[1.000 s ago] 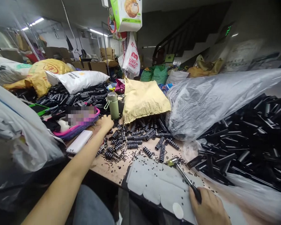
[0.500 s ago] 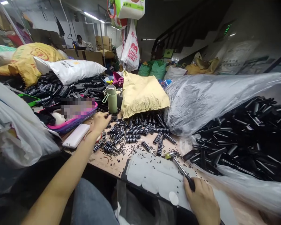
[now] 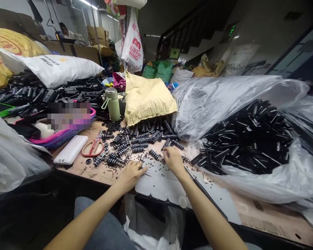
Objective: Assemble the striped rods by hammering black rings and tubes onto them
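Note:
My left hand [image 3: 131, 175] is above the left end of the pale work mat [image 3: 158, 187], fingers closed. A thin metal pin [image 3: 148, 172] sticks out from its fingertips; whatever else they cover is hidden. Farther right, my right hand [image 3: 173, 159] reaches forward, its fingers pinched at the near end of a black ribbed roller [image 3: 166, 143]. Beneath my right forearm lies a hammer [image 3: 208, 194], its head hidden. Several more ribbed rollers with metal pins [image 3: 139, 147] lie in a heap beyond both hands, amid small dark rings scattered over the table and mat.
Red-handled scissors [image 3: 93, 147], a white phone [image 3: 71, 150] and a pink-purple basket [image 3: 57, 139] are on the left. A green flask [image 3: 113, 106] stands behind, beside a yellow sack [image 3: 150, 99]. On the right, clear plastic sheeting [image 3: 198, 107] surrounds black parts [image 3: 250, 146].
My left hand has come back from beside the flask to the mat, uncovering the scissors. My right hand has let go of the hammer and moved forward-left to the rollers. The view has shifted right.

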`<act>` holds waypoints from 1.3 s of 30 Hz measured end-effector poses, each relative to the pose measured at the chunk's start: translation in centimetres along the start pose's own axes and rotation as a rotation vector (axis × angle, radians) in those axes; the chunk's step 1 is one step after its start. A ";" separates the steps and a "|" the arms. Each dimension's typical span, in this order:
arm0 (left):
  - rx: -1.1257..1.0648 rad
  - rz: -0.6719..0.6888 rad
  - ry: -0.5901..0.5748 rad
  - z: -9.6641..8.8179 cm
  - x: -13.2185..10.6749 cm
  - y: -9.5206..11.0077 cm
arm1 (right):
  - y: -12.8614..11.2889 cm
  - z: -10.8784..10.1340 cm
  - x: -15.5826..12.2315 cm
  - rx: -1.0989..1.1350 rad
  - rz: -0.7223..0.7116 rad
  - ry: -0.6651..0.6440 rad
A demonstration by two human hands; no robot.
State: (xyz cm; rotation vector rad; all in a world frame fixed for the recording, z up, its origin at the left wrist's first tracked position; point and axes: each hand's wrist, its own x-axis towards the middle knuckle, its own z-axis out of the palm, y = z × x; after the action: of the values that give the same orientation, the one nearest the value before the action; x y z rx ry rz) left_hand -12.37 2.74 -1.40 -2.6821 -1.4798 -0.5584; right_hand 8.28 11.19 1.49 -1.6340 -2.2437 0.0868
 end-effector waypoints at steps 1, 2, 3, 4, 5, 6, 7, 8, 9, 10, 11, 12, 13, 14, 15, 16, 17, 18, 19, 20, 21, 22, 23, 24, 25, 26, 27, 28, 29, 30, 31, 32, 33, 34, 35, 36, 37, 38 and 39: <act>-0.045 0.059 -0.020 0.0 -0.3 -0.6 | -0.1 0.3 1.2 -0.014 0.008 -0.001; -0.090 0.099 -0.031 -0.1 -0.5 -1.0 | -0.1 0.7 2.4 -0.029 0.015 -0.002; -0.136 0.114 -0.032 -0.2 -0.7 -1.2 | -0.1 1.1 3.6 -0.046 0.024 -0.007; -0.188 0.100 -0.026 -0.3 -0.8 -1.3 | -0.2 1.5 4.6 -0.063 0.035 -0.016; -0.249 0.056 -0.004 -0.5 -0.7 -1.2 | -0.2 1.9 5.5 -0.080 0.045 -0.031; -0.325 -0.014 0.032 -0.8 -0.6 -0.9 | -0.2 2.2 6.3 -0.096 0.054 -0.047; -0.414 -0.106 0.076 -1.1 -0.4 -0.6 | -0.2 2.6 6.8 -0.110 0.062 -0.065; -0.509 -0.209 0.124 -1.4 -0.1 -0.2 | -0.2 2.9 7.2 -0.122 0.067 -0.082; -0.599 -0.311 0.166 -1.7 0.2 0.2 | -0.1 3.1 7.4 -0.131 0.070 -0.095; -0.679 -0.401 0.194 -1.9 0.6 0.6 | -0.1 3.3 7.4 -0.139 0.073 -0.105; -0.746 -0.469 0.201 -2.1 0.9 0.9 | -0.1 3.4 7.4 -0.144 0.076 -0.112; -0.796 -0.519 0.192 -2.2 1.2 1.2 | -0.1 3.5 7.4 -0.147 0.079 -0.117; -0.827 -0.556 0.177 -2.2 1.4 1.4 | -0.1 3.5 7.3 -0.147 0.084 -0.124; -0.842 -0.579 0.161 -2.2 1.6 1.7 | -0.1 3.4 7.2 -0.145 0.089 -0.130; -0.847 -0.589 0.144 -2.2 1.7 1.9 | -0.1 3.3 7.2 -0.140 0.093 -0.136; -0.844 -0.588 0.131 -2.2 1.8 2.1 | -0.2 3.2 7.1 -0.131 0.096 -0.141; -0.835 -0.579 0.127 -2.1 1.9 2.2 | -0.3 3.1 6.9 -0.118 0.098 -0.143; -0.821 -0.563 0.134 -2.2 1.9 2.4 | -0.5 2.9 6.7 -0.101 0.097 -0.141; -0.805 -0.544 0.151 -2.2 2.0 2.5 | -0.7 2.7 6.4 -0.079 0.092 -0.137; -0.789 -0.528 0.173 -2.2 2.0 2.5 | -0.8 2.5 6.0 -0.050 0.082 -0.131; -0.774 -0.519 0.197 -2.3 2.1 2.5 | -1.0 2.3 5.4 -0.015 0.068 -0.123; -0.763 -0.516 0.218 -2.3 2.1 2.5 | -1.3 2.0 4.7 0.026 0.054 -0.113; -0.757 -0.518 0.231 -2.2 2.2 2.5 | -1.5 1.8 4.0 0.074 0.040 -0.104; -0.758 -0.520 0.238 -2.2 2.2 2.5 | -1.7 1.6 3.1 0.127 0.029 -0.097; -0.763 -0.520 0.239 -2.1 2.2 2.5 | -2.0 1.4 2.3 0.179 0.022 -0.093; -0.770 -0.515 0.237 -1.9 2.2 2.5 | -2.3 1.1 1.5 0.223 0.018 -0.095; -0.776 -0.506 0.232 -1.8 2.2 2.6 | -2.5 0.9 0.7 0.282 0.017 -0.101; -0.780 -0.495 0.222 -1.7 2.2 2.7 | -2.8 0.7 0.0 0.370 0.023 -0.106; -0.781 -0.486 0.213 -1.6 2.2 2.9 | -3.1 0.4 -0.6 0.485 0.037 -0.108; -0.776 -0.481 0.209 -1.5 2.1 3.0 | -3.4 0.1 -1.1 0.615 0.060 -0.105; -0.768 -0.480 0.208 -1.5 2.1 3.2 | -3.7 -0.2 -1.6 0.746 0.088 -0.098; -0.758 -0.481 0.211 -1.5 2.1 3.4 | -3.9 -0.5 -2.0 0.860 0.120 -0.092; -0.748 -0.482 0.216 -1.5 2.1 3.6 | -4.1 -0.8 -2.3 0.940 0.149 -0.088; -0.739 -0.483 0.222 -1.6 2.0 3.8 | -4.2 -1.0 -2.6 0.977 0.170 -0.088; -0.732 -0.481 0.225 -1.6 2.0 3.9 | -4.3 -1.2 -2.8 0.999 0.184 -0.091; -0.728 -0.479 0.225 -1.6 1.9 4.0 | -4.3 -1.4 -3.0 1.013 0.191 -0.094; -0.725 -0.477 0.224 -1.6 1.9 4.1 | -4.4 -1.5 -3.2 1.023 0.192 -0.096; -0.725 -0.474 0.223 -1.7 1.8 4.2 | -4.3 -1.5 -3.3 1.027 0.189 -0.094; -0.728 -0.472 0.225 -1.7 1.7 4.3 | -4.3 -1.5 -3.4 1.027 0.188 -0.089</act>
State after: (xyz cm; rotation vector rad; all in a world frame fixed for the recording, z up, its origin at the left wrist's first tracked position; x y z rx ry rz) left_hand -8.51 1.45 1.32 -2.5240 -2.1642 -1.6446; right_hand 5.73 6.38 3.16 -1.2169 -1.5872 1.1544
